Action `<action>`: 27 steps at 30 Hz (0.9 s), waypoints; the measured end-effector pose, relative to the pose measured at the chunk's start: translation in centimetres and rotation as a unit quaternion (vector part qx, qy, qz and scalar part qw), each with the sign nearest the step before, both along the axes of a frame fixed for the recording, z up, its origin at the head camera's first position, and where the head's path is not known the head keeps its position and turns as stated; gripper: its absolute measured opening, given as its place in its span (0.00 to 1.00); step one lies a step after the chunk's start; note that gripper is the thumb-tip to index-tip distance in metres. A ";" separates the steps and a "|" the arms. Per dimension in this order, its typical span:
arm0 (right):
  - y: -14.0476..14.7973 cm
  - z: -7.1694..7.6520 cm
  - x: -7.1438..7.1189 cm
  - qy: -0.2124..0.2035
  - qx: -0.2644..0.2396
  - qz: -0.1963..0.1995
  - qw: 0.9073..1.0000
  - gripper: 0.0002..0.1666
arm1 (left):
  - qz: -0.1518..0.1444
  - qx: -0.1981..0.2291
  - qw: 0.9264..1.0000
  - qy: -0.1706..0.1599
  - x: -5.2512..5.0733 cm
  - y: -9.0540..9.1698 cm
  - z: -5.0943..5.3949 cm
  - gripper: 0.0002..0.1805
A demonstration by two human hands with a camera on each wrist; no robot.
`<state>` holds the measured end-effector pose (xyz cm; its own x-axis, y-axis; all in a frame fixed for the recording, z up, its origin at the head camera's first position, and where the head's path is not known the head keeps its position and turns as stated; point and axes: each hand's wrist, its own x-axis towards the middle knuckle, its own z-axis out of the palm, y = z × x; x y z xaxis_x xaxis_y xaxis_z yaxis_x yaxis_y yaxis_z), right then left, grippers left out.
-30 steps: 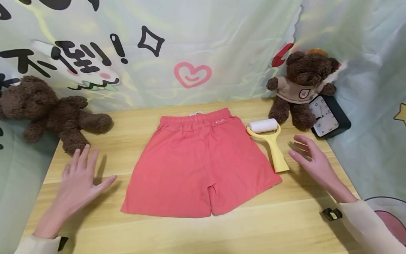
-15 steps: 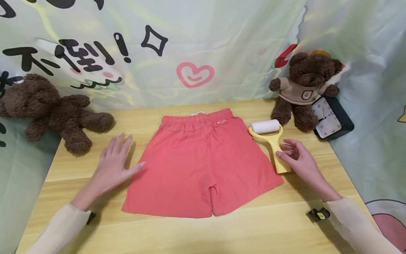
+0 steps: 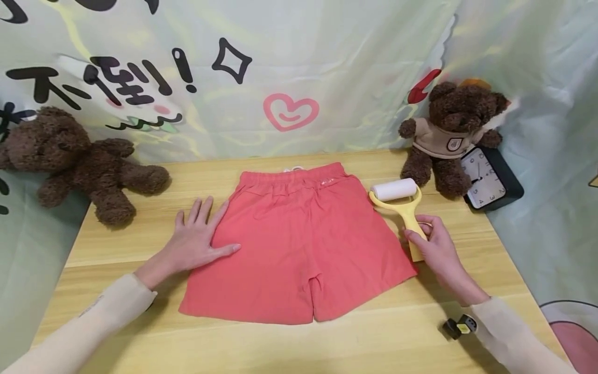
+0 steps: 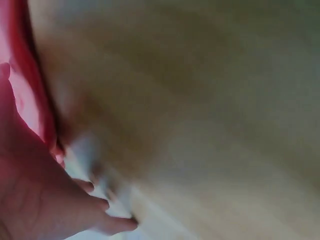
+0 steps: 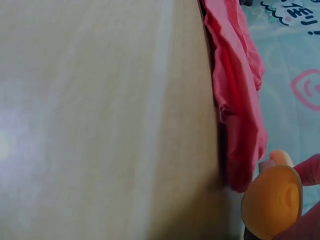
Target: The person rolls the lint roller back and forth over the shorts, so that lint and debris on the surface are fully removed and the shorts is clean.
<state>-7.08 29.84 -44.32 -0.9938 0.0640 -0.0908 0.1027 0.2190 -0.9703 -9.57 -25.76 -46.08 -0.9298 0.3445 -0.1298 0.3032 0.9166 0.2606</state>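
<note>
Red shorts [image 3: 280, 244] lie spread on the wooden table, waistband toward the back wall. My left hand [image 3: 196, 239] rests on their left edge, fingers straight and spread, the thumb lying on the cloth. At the shorts' right side my right hand [image 3: 436, 246] grips the yellow handle of a lint roller [image 3: 405, 208], thumb on the near side and fingers round the far side. Its white roll points toward the back, close to the shorts. In the right wrist view the butt of the lint roller's handle [image 5: 272, 202] shows between thumb and finger.
A brown teddy bear [image 3: 89, 161] lies at the table's back left. Another teddy bear [image 3: 450, 135] in a beige shirt sits at the back right, against a black square clock [image 3: 486, 179]. A printed cloth [image 3: 345, 78] hangs behind the table [image 3: 364, 337].
My left hand has moved right from the bare table onto the shorts' left edge. My right hand has moved left and taken hold of the lint roller's handle.
</note>
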 end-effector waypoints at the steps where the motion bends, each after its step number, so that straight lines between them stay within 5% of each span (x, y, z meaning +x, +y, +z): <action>1: -0.2 0.1 0.1 0.015 -0.001 0.000 1.000 0.23 | -0.002 0.002 1.000 0.006 0.1 0.0 -0.2 0.62; 10: -3.2 3.0 -1.1 0.083 0.086 0.025 0.992 0.23 | -0.010 0.025 0.998 0.050 0.5 -0.4 -2.0 0.58; 15: -6.3 4.1 -4.0 0.126 0.126 0.065 0.982 0.17 | -0.013 0.017 0.998 0.053 0.4 -0.1 -2.3 0.58; 20: -9.6 4.8 -7.3 0.121 0.134 0.120 0.976 0.15 | -0.013 0.015 0.998 0.061 0.3 0.1 -2.6 0.58; 27: -14.0 4.3 -10.2 0.149 0.133 0.210 0.957 0.12 | -0.020 0.025 0.994 0.102 0.6 -0.2 -2.9 0.56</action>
<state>-17.27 15.89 -40.00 -0.9162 -0.3655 0.1644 -0.3211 0.4240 -0.8468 -9.00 -25.98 -48.96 -0.9205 0.3829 0.0783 0.3903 0.8903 0.2347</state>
